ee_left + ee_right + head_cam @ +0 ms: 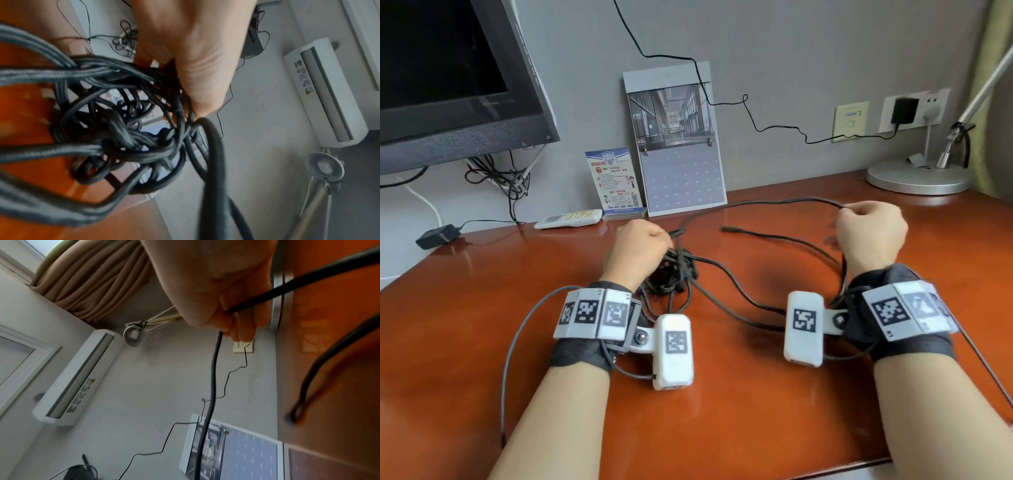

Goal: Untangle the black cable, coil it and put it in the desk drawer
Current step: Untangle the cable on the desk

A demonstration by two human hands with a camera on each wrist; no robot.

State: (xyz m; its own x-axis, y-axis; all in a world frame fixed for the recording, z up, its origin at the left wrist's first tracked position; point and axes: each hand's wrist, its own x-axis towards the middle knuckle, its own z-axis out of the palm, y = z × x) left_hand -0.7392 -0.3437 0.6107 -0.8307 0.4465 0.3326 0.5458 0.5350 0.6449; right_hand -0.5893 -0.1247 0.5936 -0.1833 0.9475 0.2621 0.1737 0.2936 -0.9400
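A long black cable [750, 260] lies in loose loops on the red-brown desk [722, 411], with a dense knot [671, 274] near the middle. My left hand [640, 250] grips strands at the top of that knot; the left wrist view shows the tangle [123, 129] hanging under my curled fingers [156, 53]. My right hand [869, 233] is a fist around one strand [213, 378] that arcs back toward the left hand. A loose cable end [724, 229] lies between the hands. No drawer is in view.
A monitor [448, 85] stands at the back left, a calendar [678, 144] and a card [614, 181] lean on the wall, a remote [568, 218] lies beside them. A lamp base [917, 178] sits back right. A thin wire [756, 128] runs to a wall plug.
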